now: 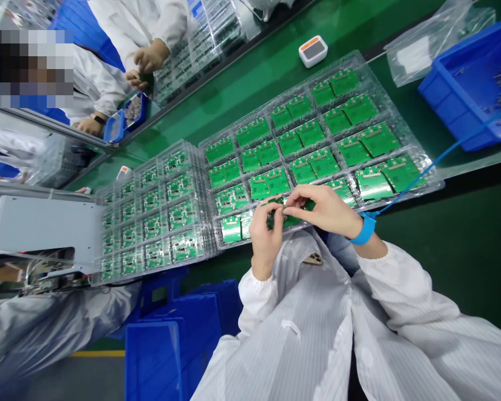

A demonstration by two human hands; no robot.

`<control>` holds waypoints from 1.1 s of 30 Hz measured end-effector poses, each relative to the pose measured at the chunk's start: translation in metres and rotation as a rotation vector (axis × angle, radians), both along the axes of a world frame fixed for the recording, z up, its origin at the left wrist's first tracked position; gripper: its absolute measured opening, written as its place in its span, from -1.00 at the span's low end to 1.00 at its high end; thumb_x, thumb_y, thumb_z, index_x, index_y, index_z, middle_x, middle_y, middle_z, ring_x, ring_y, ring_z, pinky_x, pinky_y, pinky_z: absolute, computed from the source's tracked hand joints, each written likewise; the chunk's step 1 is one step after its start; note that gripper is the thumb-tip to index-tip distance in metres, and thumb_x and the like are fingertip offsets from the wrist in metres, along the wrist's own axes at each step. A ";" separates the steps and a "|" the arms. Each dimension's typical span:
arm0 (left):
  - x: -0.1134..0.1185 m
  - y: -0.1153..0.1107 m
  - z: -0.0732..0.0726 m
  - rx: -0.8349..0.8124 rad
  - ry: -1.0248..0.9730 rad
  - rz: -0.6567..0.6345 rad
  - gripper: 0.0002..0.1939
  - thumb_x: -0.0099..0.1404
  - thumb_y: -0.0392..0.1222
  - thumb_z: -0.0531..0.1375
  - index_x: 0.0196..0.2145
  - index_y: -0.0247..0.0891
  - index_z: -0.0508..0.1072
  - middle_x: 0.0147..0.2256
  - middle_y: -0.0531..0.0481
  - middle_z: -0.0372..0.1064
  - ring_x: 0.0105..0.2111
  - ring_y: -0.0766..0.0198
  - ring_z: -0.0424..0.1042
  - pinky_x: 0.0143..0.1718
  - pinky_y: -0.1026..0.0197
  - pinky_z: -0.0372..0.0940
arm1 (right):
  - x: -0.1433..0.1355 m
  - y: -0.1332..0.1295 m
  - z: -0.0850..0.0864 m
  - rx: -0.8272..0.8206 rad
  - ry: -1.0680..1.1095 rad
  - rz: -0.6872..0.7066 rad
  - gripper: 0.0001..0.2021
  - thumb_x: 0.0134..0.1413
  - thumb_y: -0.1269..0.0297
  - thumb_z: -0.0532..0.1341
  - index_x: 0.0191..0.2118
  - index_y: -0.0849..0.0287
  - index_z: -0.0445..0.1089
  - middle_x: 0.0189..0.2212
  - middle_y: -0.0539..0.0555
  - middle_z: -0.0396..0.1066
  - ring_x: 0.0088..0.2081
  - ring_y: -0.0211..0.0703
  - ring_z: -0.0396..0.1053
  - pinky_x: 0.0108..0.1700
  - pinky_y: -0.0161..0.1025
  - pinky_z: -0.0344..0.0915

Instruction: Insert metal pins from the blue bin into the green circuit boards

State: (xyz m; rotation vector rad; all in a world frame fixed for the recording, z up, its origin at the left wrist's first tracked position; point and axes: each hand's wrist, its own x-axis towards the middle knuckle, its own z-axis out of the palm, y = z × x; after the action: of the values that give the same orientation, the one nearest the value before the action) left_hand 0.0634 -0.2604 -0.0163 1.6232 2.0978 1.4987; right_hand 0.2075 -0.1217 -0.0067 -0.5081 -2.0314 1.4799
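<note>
Over the near edge of a clear plastic tray (436,181), my two hands meet at a small green circuit board (270,220). My left hand (267,231) is closed on the board, thumb and fingers pinching it. The fingertips of my right hand (323,209) press together at the board's right side; whatever sits between them is too small to make out. A blue wrist strap (364,229) circles my right wrist, its cord running up to the right. Rows of green circuit boards (311,132) lie in the tray's compartments.
At left stand stacked trays of populated boards (154,217) beside a grey machine (45,234). A blue bin (463,106) with small metal parts is at right, near a plastic bag (430,50). A white device (313,51) lies behind the tray. Co-workers' hands (148,58) show across the bench.
</note>
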 end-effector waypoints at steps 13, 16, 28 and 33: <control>0.003 -0.008 -0.012 -0.052 -0.134 -0.165 -0.47 0.69 -0.07 0.16 0.51 -0.05 0.22 0.37 -0.24 0.47 0.36 0.03 0.53 0.34 -0.07 0.53 | 0.003 -0.004 0.000 -0.060 -0.001 -0.217 -0.77 0.34 0.06 0.41 -0.26 0.10 0.61 -0.28 0.10 0.65 -0.24 -0.03 0.57 -0.13 -0.11 0.48; 0.002 -0.008 -0.013 -0.055 -0.104 -0.167 -0.49 0.69 -0.10 0.14 0.50 -0.06 0.23 0.37 -0.24 0.47 0.37 0.03 0.52 0.34 -0.08 0.54 | 0.003 -0.003 -0.001 -0.080 -0.018 -0.233 -0.75 0.33 0.04 0.41 -0.27 0.11 0.61 -0.29 0.11 0.65 -0.24 -0.02 0.57 -0.18 -0.14 0.47; 0.001 -0.004 0.001 -0.034 0.058 -0.208 -0.50 0.68 -0.18 0.15 0.50 -0.06 0.34 0.35 -0.16 0.52 0.37 0.06 0.52 0.37 -0.04 0.51 | 0.003 -0.004 0.000 -0.099 0.025 -0.254 -0.75 0.31 0.04 0.42 -0.29 0.11 0.59 -0.31 0.09 0.62 -0.26 -0.07 0.53 -0.15 -0.14 0.47; 0.001 -0.004 0.000 -0.025 0.063 -0.243 -0.44 0.67 -0.21 0.17 0.53 0.00 0.31 0.37 -0.14 0.50 0.33 0.04 0.56 0.32 -0.05 0.56 | 0.003 -0.003 0.000 -0.117 0.018 -0.239 -0.72 0.31 0.00 0.42 -0.29 0.10 0.58 -0.31 0.09 0.62 -0.26 -0.05 0.53 -0.17 -0.14 0.46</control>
State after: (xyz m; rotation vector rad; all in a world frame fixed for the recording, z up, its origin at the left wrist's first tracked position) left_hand 0.0645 -0.2642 -0.0160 1.8597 1.8583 1.3556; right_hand 0.2103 -0.1248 -0.0071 -0.7550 -1.8063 1.4558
